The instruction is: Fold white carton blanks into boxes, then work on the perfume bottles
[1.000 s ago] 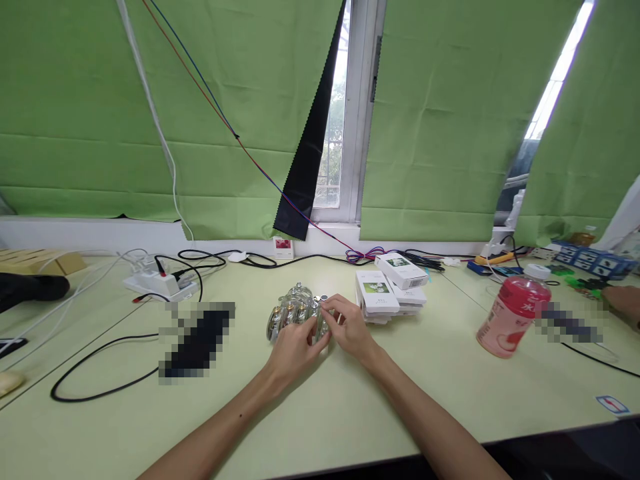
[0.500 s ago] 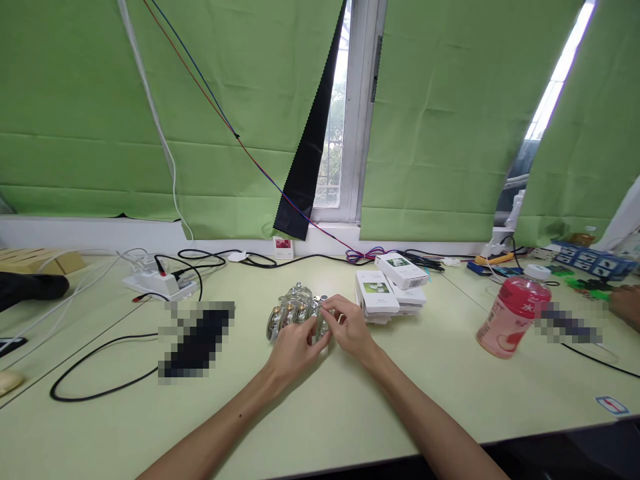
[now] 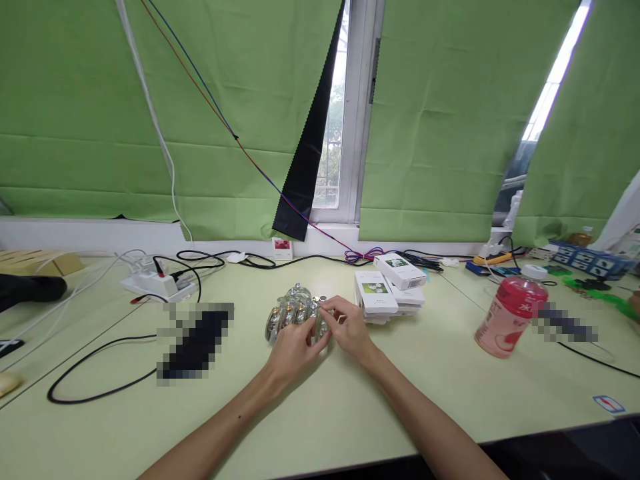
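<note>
Several shiny round metal pieces with small gold or silver knobs [image 3: 287, 317] stand clustered on the table in front of me. My left hand [image 3: 294, 350] is at the right front of this cluster, its thumb and fingers closed around the lower part of one piece. My right hand [image 3: 350, 328] comes in from the right, thumb and fingertips pinched together at the top of the same piece. The fingers hide most of that piece, so its exact kind cannot be made out. A small silver disc [image 3: 323, 299] lies just behind my right fingertips.
Stacked white boxes [image 3: 376, 303] are right of my hands. A pink-labelled bottle [image 3: 510, 317] stands farther right. To the left lie a blurred dark device [image 3: 197, 340], a black cable [image 3: 75, 403] and a white power strip [image 3: 160, 285]. Another person's hand [image 3: 635, 301] shows at the right edge.
Both my hands keep nearly the same pose at the metal piece. The other person's hand at the right edge has moved mostly out of view, and a green item there has shifted.
</note>
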A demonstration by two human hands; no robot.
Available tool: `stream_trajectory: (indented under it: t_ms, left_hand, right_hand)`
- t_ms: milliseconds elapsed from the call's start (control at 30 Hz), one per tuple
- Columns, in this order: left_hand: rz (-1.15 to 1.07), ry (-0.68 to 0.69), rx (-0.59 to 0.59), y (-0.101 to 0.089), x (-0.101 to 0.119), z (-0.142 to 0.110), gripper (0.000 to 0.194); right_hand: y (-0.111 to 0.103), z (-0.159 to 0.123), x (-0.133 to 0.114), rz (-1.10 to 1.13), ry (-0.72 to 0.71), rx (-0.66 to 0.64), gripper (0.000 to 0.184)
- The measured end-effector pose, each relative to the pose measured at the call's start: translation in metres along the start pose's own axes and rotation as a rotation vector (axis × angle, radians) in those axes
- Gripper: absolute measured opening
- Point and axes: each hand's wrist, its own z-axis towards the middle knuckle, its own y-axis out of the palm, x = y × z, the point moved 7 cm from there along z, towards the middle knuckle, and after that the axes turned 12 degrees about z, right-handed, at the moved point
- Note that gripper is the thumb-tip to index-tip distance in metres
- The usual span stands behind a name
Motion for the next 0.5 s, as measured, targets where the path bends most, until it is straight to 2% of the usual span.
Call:
stream_trajectory:
  t_ms: [233, 500]
  left_hand:
    - [0.002, -0.010, -0.007, -0.0004, 0.0005, -0.0002, 0.036]
    - [-0.005, -0.007, -0.013, 0.0018, -0.0004, -0.0003, 0.037]
  right_hand:
    - [0.0032, -0.0012, 0.0001, -0.066, -0.044, -0.052, 0.015]
    - [0.0012, -0.0001, -0.0016, -0.014, -0.021, -0.002, 0.013]
